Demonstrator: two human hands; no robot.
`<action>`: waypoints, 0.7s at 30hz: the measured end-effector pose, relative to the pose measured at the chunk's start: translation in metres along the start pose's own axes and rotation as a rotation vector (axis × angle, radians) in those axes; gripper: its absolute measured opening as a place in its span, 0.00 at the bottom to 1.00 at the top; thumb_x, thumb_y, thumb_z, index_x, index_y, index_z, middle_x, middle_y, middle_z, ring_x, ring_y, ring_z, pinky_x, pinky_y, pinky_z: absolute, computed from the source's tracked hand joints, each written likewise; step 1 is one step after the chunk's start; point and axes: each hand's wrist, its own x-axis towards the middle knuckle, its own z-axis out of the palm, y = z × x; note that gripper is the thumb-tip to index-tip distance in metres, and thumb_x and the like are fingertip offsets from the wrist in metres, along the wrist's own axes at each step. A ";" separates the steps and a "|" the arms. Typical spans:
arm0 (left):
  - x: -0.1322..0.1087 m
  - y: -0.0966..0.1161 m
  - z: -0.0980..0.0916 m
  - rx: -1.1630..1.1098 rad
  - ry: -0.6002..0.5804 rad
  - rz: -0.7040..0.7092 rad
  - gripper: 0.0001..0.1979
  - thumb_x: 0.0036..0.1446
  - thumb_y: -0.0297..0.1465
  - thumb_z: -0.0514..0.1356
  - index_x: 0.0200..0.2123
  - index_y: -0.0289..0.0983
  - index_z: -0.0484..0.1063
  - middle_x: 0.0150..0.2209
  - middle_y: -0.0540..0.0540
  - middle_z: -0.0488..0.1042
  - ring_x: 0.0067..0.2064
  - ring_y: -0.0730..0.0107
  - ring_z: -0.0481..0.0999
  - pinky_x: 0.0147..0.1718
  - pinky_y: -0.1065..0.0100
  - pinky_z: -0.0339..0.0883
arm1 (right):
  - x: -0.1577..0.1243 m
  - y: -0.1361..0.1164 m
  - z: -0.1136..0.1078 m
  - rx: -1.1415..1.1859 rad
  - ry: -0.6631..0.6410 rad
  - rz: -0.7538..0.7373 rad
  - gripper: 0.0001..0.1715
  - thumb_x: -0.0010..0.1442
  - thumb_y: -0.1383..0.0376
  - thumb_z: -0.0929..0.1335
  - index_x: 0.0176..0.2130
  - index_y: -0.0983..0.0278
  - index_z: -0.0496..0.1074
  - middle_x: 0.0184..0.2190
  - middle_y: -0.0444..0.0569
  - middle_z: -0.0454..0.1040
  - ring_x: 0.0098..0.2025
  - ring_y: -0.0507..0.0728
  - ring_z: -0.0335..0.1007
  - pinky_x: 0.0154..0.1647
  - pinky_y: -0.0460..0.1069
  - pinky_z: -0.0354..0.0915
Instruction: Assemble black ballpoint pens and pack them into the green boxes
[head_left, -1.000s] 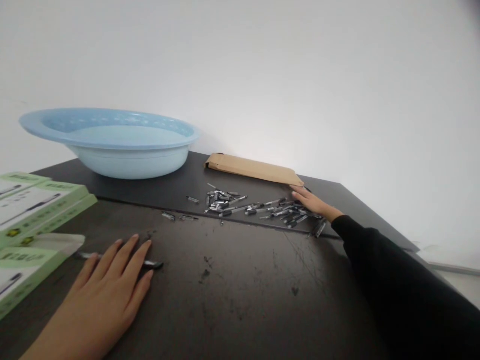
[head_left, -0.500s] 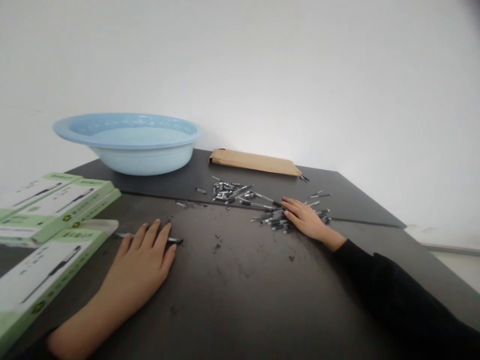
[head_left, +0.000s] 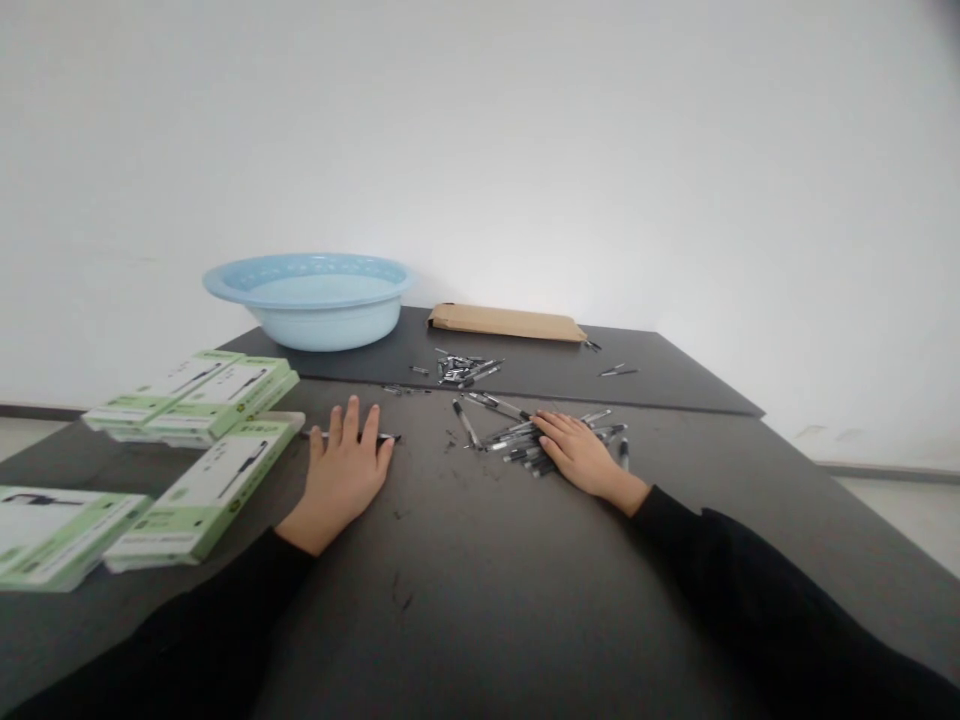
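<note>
My left hand (head_left: 343,475) lies palm down with its fingers spread, over a single dark pen (head_left: 388,436) whose ends stick out on both sides. Flat on a heap of black and clear pens (head_left: 517,440) rests my right hand (head_left: 577,453), fingers extended, hiding part of the heap. A smaller pile of short pen parts (head_left: 465,370) sits farther back. Green and white pen boxes (head_left: 217,485) are left of my left hand, one with its flap open.
A light blue basin (head_left: 330,325) stands at the back left of the dark table (head_left: 480,600). A flat brown cardboard package (head_left: 506,322) lies near the wall, and two loose pens (head_left: 619,371) lie at the back right.
The view has shifted, showing more of the boxes and my left sleeve. The pen heap under my right hand has come nearer, off the back table section and across the seam.
</note>
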 end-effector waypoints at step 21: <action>0.020 0.104 -0.002 -0.383 0.031 0.453 0.27 0.65 0.39 0.47 0.63 0.31 0.58 0.67 0.34 0.55 0.67 0.45 0.52 0.61 0.45 0.52 | 0.057 0.168 -0.034 0.077 0.190 0.453 0.33 0.68 0.59 0.50 0.63 0.69 0.61 0.62 0.56 0.64 0.65 0.58 0.58 0.64 0.55 0.57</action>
